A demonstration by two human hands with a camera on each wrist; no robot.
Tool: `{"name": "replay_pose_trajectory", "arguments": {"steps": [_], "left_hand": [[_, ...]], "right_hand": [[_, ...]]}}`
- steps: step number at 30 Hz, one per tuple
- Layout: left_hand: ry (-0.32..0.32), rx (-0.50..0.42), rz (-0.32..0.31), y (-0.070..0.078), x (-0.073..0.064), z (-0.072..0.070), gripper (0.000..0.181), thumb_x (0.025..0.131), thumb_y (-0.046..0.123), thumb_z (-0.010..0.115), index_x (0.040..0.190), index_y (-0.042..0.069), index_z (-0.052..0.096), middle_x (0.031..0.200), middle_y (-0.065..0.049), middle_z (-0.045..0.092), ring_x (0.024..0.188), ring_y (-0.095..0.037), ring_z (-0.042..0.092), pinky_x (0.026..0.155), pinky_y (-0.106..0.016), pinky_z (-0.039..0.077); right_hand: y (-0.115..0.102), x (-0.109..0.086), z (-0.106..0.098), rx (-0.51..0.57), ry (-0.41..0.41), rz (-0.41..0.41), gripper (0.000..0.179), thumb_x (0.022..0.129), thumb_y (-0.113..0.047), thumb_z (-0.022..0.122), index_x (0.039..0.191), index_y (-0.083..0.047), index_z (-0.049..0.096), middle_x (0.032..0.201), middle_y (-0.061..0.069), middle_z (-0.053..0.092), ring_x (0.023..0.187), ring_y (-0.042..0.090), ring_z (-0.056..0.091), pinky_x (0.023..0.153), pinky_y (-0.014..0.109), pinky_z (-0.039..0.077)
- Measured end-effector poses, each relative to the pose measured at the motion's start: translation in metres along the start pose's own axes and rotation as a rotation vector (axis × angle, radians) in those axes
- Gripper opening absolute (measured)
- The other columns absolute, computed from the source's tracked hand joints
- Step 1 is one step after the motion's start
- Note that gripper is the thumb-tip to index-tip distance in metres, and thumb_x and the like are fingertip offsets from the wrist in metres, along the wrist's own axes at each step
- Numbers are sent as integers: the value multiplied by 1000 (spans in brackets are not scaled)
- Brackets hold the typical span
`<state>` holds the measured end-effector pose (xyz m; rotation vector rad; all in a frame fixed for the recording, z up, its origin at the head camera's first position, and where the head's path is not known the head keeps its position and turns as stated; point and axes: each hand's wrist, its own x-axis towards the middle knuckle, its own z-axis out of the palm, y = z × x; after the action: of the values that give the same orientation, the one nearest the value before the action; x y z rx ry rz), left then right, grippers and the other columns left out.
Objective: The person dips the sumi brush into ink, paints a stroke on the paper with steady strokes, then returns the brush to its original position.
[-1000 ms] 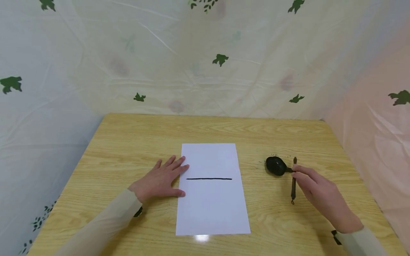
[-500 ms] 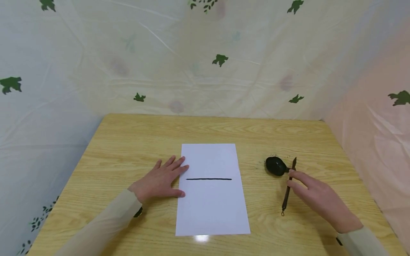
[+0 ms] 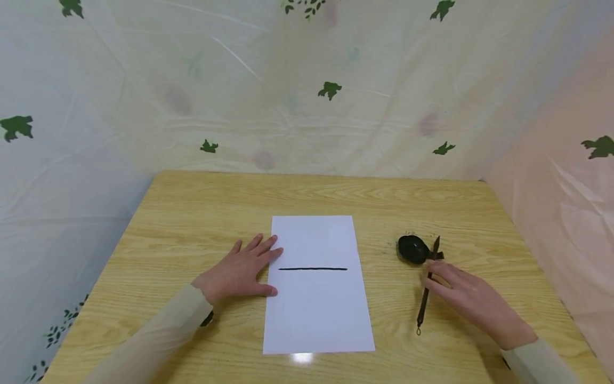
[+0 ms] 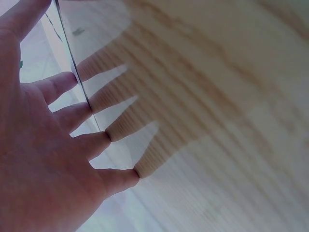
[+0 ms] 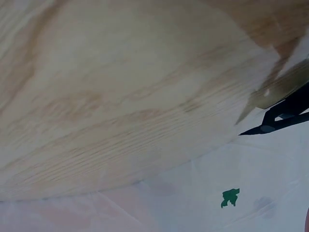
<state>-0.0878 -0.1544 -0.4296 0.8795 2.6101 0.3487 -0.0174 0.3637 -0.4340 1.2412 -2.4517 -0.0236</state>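
Observation:
On the wooden table lies a white sheet of paper (image 3: 318,314) with one black horizontal stroke (image 3: 313,269) across it. My left hand (image 3: 240,271) is spread flat, its fingertips and thumb resting on the paper's left edge; its fingers (image 4: 123,179) also show against the glossy tabletop. To the right of the paper is a black spoon (image 3: 412,249) with dark, shiny contents, its short handle pointing right. With thumb and fingers, my right hand (image 3: 472,298) pinches a dark writing brush (image 3: 423,304) by its middle. The brush's pointed tip (image 5: 253,131) reaches over the spoon's handle, and its looped end points toward me.
Small black specks (image 3: 409,233) mark the table (image 3: 216,197) around the spoon. A pale curtain (image 3: 268,122) with green bird prints hangs behind the table's back edge and along both sides. Light glares at the paper's near edge.
The right hand has moved slightly left and toward me. The brush's looped end has swung left and nearer, so the brush now slants across the spoon's handle. The left hand stays still.

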Motion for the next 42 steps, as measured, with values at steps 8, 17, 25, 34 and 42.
{"name": "replay_pose_trajectory", "arguments": {"steps": [8, 17, 25, 34, 42], "left_hand": [[6, 2, 3, 0, 0, 1, 93, 91, 62, 71, 163, 17, 34, 173, -8, 16, 158, -39, 8, 117, -73, 11], [10, 15, 9, 1, 0, 0, 93, 91, 62, 70, 163, 17, 34, 173, -8, 16, 158, -39, 9, 117, -73, 11], [5, 13, 2, 1, 0, 0, 93, 91, 62, 71, 163, 17, 35, 173, -8, 16, 158, -39, 8, 118, -73, 11], [5, 13, 3, 1, 0, 0, 92, 91, 61, 71, 163, 17, 35, 173, -8, 16, 158, -39, 9, 118, -73, 12], [10, 11, 4, 2, -1, -1, 92, 90, 61, 72, 163, 17, 36, 173, -8, 17, 158, -39, 10, 117, -73, 12]], "right_hand": [[3, -4, 5, -27, -48, -18, 60, 113, -5, 5, 124, -9, 63, 132, 17, 62, 120, 35, 60, 85, 47, 56], [6, -8, 7, -52, -36, -57, 60, 114, -9, 4, 122, -9, 63, 129, 19, 63, 119, 35, 60, 120, 35, 29], [11, -17, 8, -46, -6, -74, 60, 114, -8, 5, 123, -10, 64, 130, 21, 63, 119, 36, 59, 125, 29, 9], [14, -24, 9, -22, -56, -31, 65, 114, -12, 2, 122, -13, 66, 134, 16, 62, 120, 35, 59, 81, 47, 56], [13, -32, 9, -17, -92, 1, 67, 113, -14, -3, 127, -15, 63, 140, 15, 60, 127, 31, 55, 80, 47, 58]]}}
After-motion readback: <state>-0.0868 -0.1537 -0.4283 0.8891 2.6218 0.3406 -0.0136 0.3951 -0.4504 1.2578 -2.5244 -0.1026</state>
